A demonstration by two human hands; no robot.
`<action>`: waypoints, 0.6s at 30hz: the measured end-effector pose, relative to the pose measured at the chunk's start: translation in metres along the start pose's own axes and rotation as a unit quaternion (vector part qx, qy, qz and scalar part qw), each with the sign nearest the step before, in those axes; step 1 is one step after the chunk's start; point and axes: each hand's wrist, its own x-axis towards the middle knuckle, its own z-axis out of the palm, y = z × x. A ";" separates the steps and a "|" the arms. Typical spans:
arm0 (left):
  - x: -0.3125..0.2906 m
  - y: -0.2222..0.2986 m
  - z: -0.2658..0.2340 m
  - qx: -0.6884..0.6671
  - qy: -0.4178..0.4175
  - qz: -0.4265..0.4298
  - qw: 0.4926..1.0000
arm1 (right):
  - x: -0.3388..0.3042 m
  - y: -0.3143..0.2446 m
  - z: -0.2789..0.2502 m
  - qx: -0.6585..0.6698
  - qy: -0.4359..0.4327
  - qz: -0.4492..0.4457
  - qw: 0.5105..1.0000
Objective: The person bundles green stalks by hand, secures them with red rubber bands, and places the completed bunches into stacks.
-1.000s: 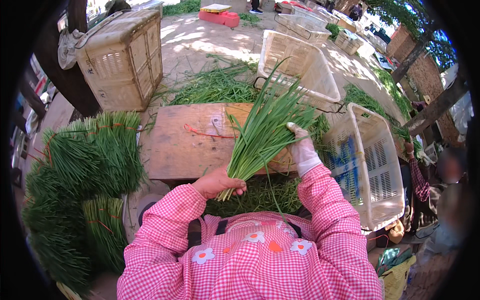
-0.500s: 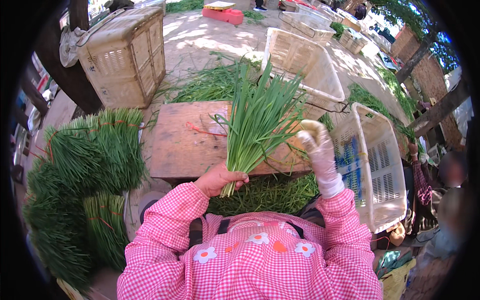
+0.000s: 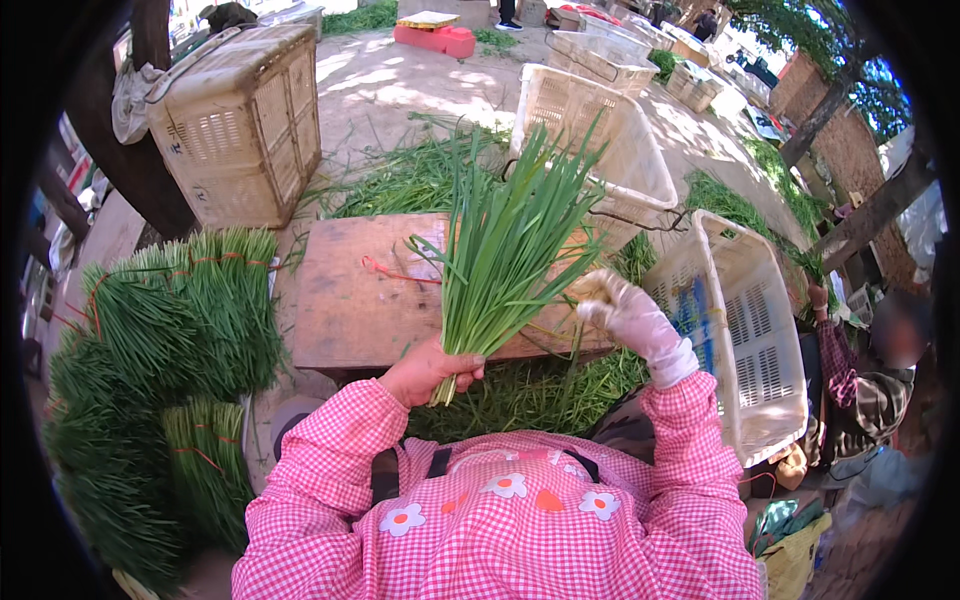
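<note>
A loose bunch of long flat garlic chives (image 3: pixel 510 245) fans out over a low wooden table (image 3: pixel 345 290). My bare left hand (image 3: pixel 435 372) is closed round the pale stem ends, near the table's front edge. To the right of the bunch is my right hand (image 3: pixel 640 312) in a whitish glove, its fingers curled together beside the leaf edges. Thin strands hang near those fingertips, but what they pinch, if anything, I cannot make out. A red tie (image 3: pixel 385 270) lies on the table left of the bunch.
Tied chive bundles (image 3: pixel 190 310) are heaped at my left. Plastic crates stand around: an upright one (image 3: pixel 240 130) back left, an open one (image 3: pixel 590 130) behind the table, another (image 3: pixel 765 340) at right. Loose leaves (image 3: pixel 540 395) lie below the table. A person (image 3: pixel 870 370) sits far right.
My right hand has come down and slightly left, toward the bunch's right edge. My left hand still grips the stems. The whole view has shifted a little.
</note>
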 end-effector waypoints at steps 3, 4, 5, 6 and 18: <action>-0.008 0.000 -0.004 0.009 0.022 0.009 1.000 | -0.010 -0.059 0.009 -0.106 -0.004 -0.080 0.991; -0.006 0.001 -0.001 0.015 0.016 0.003 1.000 | -0.006 -0.064 0.007 -0.093 0.038 -0.093 0.991; -0.006 0.003 0.004 0.024 0.012 -0.001 1.000 | 0.007 -0.055 0.005 -0.185 0.131 -0.197 0.954; -0.006 0.004 0.005 0.032 0.013 -0.008 0.999 | 0.017 -0.052 0.006 -0.225 0.146 -0.215 0.939; -0.009 0.003 0.005 0.070 0.016 -0.001 0.997 | 0.052 -0.029 0.020 -0.322 0.209 -0.209 0.899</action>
